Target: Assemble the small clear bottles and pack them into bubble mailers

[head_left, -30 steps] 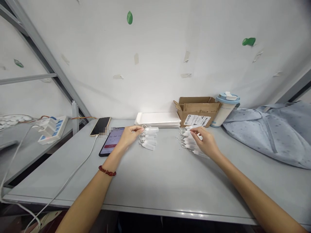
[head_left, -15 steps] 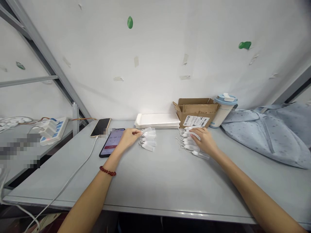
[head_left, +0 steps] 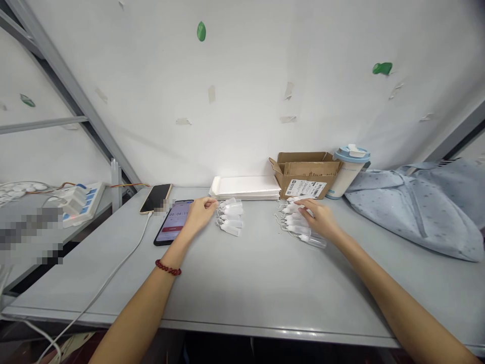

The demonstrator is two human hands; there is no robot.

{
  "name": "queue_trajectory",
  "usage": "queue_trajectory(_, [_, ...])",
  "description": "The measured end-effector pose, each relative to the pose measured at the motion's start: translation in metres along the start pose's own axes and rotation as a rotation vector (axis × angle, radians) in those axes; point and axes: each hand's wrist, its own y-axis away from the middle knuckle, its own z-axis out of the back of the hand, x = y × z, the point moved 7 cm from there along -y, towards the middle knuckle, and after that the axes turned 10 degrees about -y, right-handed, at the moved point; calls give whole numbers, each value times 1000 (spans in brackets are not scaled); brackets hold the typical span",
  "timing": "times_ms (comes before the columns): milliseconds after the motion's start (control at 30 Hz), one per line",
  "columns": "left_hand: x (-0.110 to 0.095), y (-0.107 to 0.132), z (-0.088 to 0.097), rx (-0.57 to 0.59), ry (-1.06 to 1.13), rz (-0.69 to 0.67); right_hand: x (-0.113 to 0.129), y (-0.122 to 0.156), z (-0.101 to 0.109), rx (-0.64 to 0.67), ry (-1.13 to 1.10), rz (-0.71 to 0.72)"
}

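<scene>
Two rows of small white plastic pieces with thin cords lie on the grey table (head_left: 242, 283). My left hand (head_left: 199, 214) rests at the left end of the left row (head_left: 232, 217), fingers curled and pinched at the cord of its top piece. My right hand (head_left: 318, 218) lies over the right row (head_left: 295, 222), fingertips pinched on a white piece at the row's far end. A red bead bracelet (head_left: 167, 268) is on my left wrist.
Two phones (head_left: 172, 220) lie left of my left hand, one on a white cable (head_left: 113, 275). A stack of white trays (head_left: 246, 187), a cardboard box (head_left: 306, 174) and a lidded cup (head_left: 346, 172) stand at the wall. A pale blue bag (head_left: 417, 207) lies right. A power strip (head_left: 81, 202) sits left.
Both hands stay at their rows. My right hand's fingers shifted slightly over the far end of the right row. The view moved a little.
</scene>
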Motion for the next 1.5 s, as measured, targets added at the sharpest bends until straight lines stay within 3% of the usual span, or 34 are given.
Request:
queue_trajectory(633, [-5, 1, -2, 15, -74, 7, -9, -1, 3, -56, -203, -162])
queue_trajectory(900, [-34, 18, 0, -58, -35, -51, 9, 2, 20, -196, -344, -243])
queue_trajectory(1067, [-70, 42, -19, 35, 7, -254, 28, 12, 9, -164, -684, -454])
queue_trajectory(1233, [-90, 62, -41, 226, 4, -415, 50, 20, -15, -32, -939, -530])
queue_trajectory(1367, [-94, 67, -46, 306, 12, -422, 55, 22, -23, 17, -962, -541])
queue_trajectory(1500, [-93, 66, -45, 341, 74, -346, 53, 24, -25, 24, -927, -560])
